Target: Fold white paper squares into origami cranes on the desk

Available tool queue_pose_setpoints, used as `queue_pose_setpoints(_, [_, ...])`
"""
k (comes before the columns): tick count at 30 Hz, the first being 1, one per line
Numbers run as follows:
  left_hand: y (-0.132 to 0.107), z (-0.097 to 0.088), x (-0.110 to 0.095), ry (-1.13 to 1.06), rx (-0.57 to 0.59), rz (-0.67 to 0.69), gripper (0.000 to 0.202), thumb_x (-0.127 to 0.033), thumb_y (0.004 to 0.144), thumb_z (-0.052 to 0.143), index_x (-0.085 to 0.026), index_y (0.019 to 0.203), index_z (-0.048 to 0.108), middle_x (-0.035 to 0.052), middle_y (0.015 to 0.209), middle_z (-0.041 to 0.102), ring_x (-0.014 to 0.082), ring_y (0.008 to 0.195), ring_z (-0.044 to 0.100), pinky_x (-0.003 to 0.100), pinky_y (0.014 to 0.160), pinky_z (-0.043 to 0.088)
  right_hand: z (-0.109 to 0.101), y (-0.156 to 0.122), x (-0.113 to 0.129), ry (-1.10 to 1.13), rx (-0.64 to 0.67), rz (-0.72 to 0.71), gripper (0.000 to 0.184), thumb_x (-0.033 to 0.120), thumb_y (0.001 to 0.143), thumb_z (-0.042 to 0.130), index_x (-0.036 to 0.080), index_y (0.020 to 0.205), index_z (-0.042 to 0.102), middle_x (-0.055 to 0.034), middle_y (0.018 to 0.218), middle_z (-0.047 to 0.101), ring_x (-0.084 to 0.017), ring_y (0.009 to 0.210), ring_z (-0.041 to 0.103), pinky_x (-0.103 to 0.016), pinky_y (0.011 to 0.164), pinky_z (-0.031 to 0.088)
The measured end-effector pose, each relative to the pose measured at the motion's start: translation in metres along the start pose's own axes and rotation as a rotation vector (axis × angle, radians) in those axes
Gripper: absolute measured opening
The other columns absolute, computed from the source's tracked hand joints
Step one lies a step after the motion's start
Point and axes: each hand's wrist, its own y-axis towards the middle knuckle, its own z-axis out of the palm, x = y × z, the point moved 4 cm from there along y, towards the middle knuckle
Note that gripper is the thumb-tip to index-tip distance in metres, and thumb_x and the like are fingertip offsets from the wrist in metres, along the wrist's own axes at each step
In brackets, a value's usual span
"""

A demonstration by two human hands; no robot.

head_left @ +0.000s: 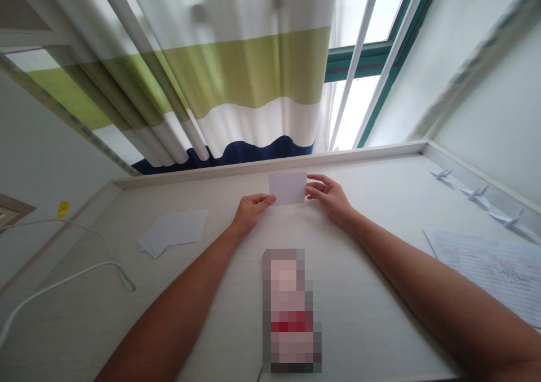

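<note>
A small white sheet of paper [288, 189] is held up near the far edge of the desk. My left hand [251, 213] pinches its lower left corner between thumb and fingers. On the other side, my right hand [332, 199] is closed at the sheet's right edge, fingertips against the paper and index finger near the upper corner. To the left of my hands lies a loose, fanned stack of white paper sheets [175, 231]. Several small folded white paper figures [475, 195] stand in a row along the right side.
A lined sheet with writing [490, 269] lies at the right. A blurred-out flat object [289, 309] rests between my forearms. A white cable [71, 269] crosses the left side of the desk [228, 331]. A raised rim borders it, with a striped curtain [253, 66] behind.
</note>
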Motion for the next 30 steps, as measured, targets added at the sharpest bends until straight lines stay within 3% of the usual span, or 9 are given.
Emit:
queue_pose_setpoints(3, [-0.0008,0.0027,-0.0043,-0.014,0.019,-0.016,0.047,-0.060,0.066,0.094,-0.019,0.087,0.086,0.0069,0.092,0.082,0.0205,0.084,0.069,0.033,0.083,0.052,0.0045,-0.0009,-0.0040,-0.055,0.058,0.052,0.048,0.053,0.067,0.094,0.021,0.098,0.078,-0.0049,0.088,0.080,-0.018,0.078,0.066,-0.035,0.076,0.052])
queue_pose_setpoints(6, [0.0006,0.0017,-0.0058,0.071,0.012,0.005,0.047,-0.064,0.068,0.091,-0.019,0.081,0.085,0.0065,0.088,0.080,0.0202,0.084,0.067,0.032,0.083,0.050,0.0059,-0.0023,-0.0054,-0.117,0.032,0.053,0.043,0.055,0.066,0.092,0.019,0.081,0.076,-0.0027,0.077,0.075,-0.015,0.068,0.059,-0.032,0.067,0.047])
queue_pose_setpoints(11, [0.0032,-0.0052,-0.0034,0.157,-0.109,0.077,0.041,-0.058,0.069,0.090,-0.019,0.080,0.084,0.0036,0.079,0.077,0.0175,0.078,0.062,0.031,0.080,0.047,0.0066,-0.0047,-0.0046,-0.171,0.039,0.058,0.039,0.054,0.068,0.089,0.019,0.080,0.076,-0.0009,0.072,0.071,-0.014,0.063,0.054,-0.031,0.064,0.043])
queue_pose_setpoints(23, [0.0012,-0.0046,-0.0005,0.249,-0.117,0.169,0.027,-0.044,0.080,0.081,-0.017,0.078,0.080,0.0018,0.077,0.074,0.0159,0.072,0.060,0.030,0.076,0.046,0.0079,-0.0038,-0.0056,-0.215,0.044,0.027,0.037,0.053,0.073,0.087,0.020,0.085,0.075,-0.0025,0.076,0.074,-0.015,0.063,0.056,-0.032,0.063,0.047])
queue_pose_setpoints(30, [-0.0005,-0.0009,-0.0032,0.174,-0.075,0.156,0.031,-0.049,0.078,0.081,-0.018,0.080,0.079,0.0023,0.079,0.074,0.0162,0.074,0.061,0.030,0.076,0.047,0.0098,-0.0052,-0.0076,-0.188,0.114,0.012,0.032,0.049,0.075,0.086,0.020,0.083,0.074,-0.0028,0.074,0.073,-0.016,0.065,0.060,-0.032,0.065,0.048])
